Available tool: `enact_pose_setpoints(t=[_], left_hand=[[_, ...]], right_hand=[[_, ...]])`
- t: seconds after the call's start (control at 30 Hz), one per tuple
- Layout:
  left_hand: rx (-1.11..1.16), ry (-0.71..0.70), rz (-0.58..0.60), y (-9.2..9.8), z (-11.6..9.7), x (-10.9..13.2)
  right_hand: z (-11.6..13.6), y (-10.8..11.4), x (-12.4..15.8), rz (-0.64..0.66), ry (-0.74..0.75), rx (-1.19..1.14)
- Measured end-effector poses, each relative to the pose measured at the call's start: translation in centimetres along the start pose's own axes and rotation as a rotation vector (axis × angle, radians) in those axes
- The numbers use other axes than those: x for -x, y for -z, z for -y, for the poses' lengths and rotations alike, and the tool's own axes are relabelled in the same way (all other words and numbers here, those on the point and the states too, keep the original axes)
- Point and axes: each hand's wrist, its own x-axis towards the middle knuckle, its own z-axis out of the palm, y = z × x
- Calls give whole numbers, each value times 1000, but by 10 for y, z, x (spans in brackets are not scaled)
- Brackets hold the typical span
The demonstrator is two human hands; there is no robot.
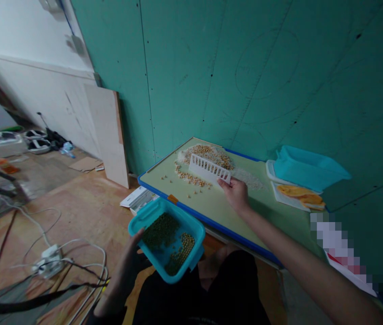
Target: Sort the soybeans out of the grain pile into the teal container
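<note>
My left hand (136,249) is closed on the left rim of a teal plastic container (196,225), held tilted above my lap, off the table's front edge. Inside it lie small dark green beans (161,229) and, apart from them, round yellow beans (185,246). My right hand (238,194) pinches the near end of a white slotted plastic strip (208,170), which stands on edge on the table. Behind the strip is a heap of yellow beans mixed with white grains (205,153). Loose yellow beans (191,180) are scattered in front of it.
The pale green table (164,185) has a blue edge and meets a green wall (191,81). At its right end are a teal bin (310,169) and a yellow-orange cloth (298,194) on a white tray. A power strip with cables (51,261) lies on the floor at left.
</note>
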Motion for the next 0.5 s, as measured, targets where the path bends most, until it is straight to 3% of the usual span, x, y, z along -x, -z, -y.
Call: enact_pose_setpoints(t=[0.17,0.5], left_hand=[[2,11,45,-2,5,1],[-30,63,44,-14,8,5]], right_hand=[[2,8,10,-6,17,112],[10,18,24,-30,9,28]])
